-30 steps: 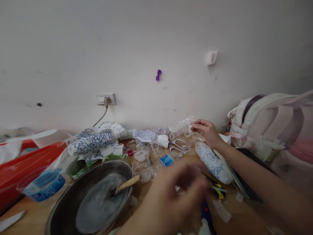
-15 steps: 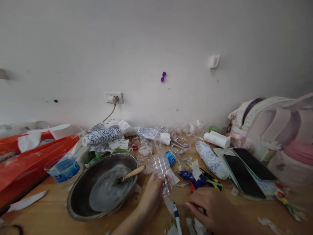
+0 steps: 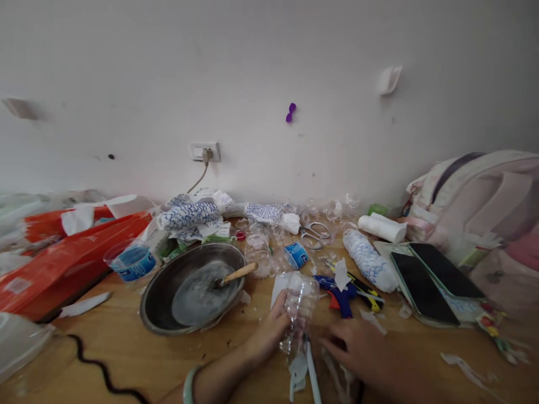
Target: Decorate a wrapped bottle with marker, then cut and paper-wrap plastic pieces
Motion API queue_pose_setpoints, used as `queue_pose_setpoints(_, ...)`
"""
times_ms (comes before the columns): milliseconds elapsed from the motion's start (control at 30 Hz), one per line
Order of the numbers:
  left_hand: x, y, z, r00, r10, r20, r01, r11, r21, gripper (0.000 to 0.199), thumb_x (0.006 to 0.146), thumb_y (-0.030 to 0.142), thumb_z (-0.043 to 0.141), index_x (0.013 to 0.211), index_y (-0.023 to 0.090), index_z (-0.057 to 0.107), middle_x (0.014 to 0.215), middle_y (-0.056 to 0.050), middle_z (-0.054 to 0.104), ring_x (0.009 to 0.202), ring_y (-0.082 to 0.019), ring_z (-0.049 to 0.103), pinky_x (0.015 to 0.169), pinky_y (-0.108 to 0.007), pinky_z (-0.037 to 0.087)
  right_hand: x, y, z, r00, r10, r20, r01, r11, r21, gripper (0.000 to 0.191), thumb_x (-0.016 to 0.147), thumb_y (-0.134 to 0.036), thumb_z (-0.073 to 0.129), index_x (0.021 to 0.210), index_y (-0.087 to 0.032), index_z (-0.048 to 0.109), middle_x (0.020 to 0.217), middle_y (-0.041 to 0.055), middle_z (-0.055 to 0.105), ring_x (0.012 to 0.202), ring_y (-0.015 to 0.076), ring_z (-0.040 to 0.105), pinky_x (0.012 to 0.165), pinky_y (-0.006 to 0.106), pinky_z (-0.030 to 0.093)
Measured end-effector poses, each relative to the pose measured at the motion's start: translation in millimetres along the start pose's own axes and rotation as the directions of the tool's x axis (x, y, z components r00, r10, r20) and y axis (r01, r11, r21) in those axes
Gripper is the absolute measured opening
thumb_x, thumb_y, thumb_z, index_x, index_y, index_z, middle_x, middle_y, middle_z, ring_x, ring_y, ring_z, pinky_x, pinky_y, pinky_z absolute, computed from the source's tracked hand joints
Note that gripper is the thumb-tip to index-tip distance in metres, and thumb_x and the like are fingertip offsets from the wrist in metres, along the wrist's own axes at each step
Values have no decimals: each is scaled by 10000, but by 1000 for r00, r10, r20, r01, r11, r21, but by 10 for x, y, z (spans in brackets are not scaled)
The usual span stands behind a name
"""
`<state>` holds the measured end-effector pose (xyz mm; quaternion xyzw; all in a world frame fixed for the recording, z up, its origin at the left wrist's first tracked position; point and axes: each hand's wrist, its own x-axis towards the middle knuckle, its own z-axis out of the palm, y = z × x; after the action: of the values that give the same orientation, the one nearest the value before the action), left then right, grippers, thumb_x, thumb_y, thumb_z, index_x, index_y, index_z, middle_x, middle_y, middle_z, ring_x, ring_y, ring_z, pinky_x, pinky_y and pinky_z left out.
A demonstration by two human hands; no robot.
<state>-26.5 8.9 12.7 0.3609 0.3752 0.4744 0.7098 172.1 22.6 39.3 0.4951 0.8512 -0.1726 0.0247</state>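
My left hand (image 3: 273,328) is wrapped round a clear ribbed plastic bottle (image 3: 302,300), tilted over the table in front of me. To the right of the bottle my right hand (image 3: 357,345) is blurred, with its fingers curled in; what they hold, if anything, is hidden. Under the bottle's lower end lie a white-barrelled marker (image 3: 312,375) and torn white paper pieces (image 3: 298,371). Just beyond the right hand is a blue hot glue gun (image 3: 342,296), beside a yellow-and-black cutter (image 3: 373,302).
A metal basin (image 3: 154,322) of cloudy liquid holds a wooden-handled brush (image 3: 240,273). Scale-patterned paper rolls (image 3: 368,261) lie about, with scissors (image 3: 314,235) and a blue-labelled bottle piece (image 3: 296,255). Two phones (image 3: 423,289) rest by a pale backpack (image 3: 484,196); an orange bag (image 3: 84,258) lies left.
The view has tilted down and shifted slightly left. My left hand still grips the bottle, now lower and nearer the right hand. More of the left forearm and its bangle shows.
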Motion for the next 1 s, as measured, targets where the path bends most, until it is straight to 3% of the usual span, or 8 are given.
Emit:
queue_pose_setpoints(167,3,-42,-37,999,16,31,-15,999,-44,505,664,650,698,926,230,600,687,9,593,611,-164,526,614,-297,383,37,204,-301,950,306,-63,-310,948,-69,406,964,-375,418,722,-181,680,846,150,730,825,331,683,620,336,379)
queue_pose_setpoints(267,18,-98,-88,999,-4,32,5,999,-39,567,654,728,645,875,206,610,655,-7,595,578,-165,523,598,-302,396,50,341,-361,920,391,-4,-390,918,-65,425,966,-380,425,698,-176,683,807,153,733,819,336,693,620,348,380)
queue_pose_setpoints(467,7,-76,-58,999,40,-33,-44,990,-134,572,682,673,679,978,192,593,660,-13,625,579,-164,554,595,-291,427,58,445,-422,894,447,-40,-449,892,-61,399,986,-278,353,867,-150,711,962,171,730,925,324,680,663,347,380)
queue_pose_setpoints(600,6,-55,-37,997,64,-45,-70,984,-162,607,667,711,664,962,185,601,636,-9,626,506,-145,541,538,-277,409,47,557,-498,877,480,-27,-481,874,-73,393,965,-320,410,750,-154,694,846,148,727,822,288,679,592,312,332)
queue_pose_setpoints(767,12,-64,-51,999,42,-30,-46,988,-150,597,738,650,636,1113,189,583,651,-6,630,508,-155,567,507,-270,394,52,554,-452,889,457,8,-455,887,-84,346,913,-320,497,673,-158,686,772,129,717,753,267,678,556,290,298)
queue_pose_setpoints(900,21,-84,-59,991,76,-106,-92,983,-157,776,715,651,664,1301,201,429,764,-9,652,516,-148,575,480,-263,386,36,425,-431,894,439,87,-433,898,-79,359,893,-235,474,604,-160,672,693,106,699,697,245,675,535,274,295)
queue_pose_setpoints(1000,29,-73,-67,977,107,-187,-135,981,-143,924,706,663,658,1400,236,223,786,14,648,450,-137,552,426,-250,350,5,384,-423,910,409,69,-404,912,-74,361,900,-224,462,618,-161,678,685,91,700,670,219,670,519,258,301)
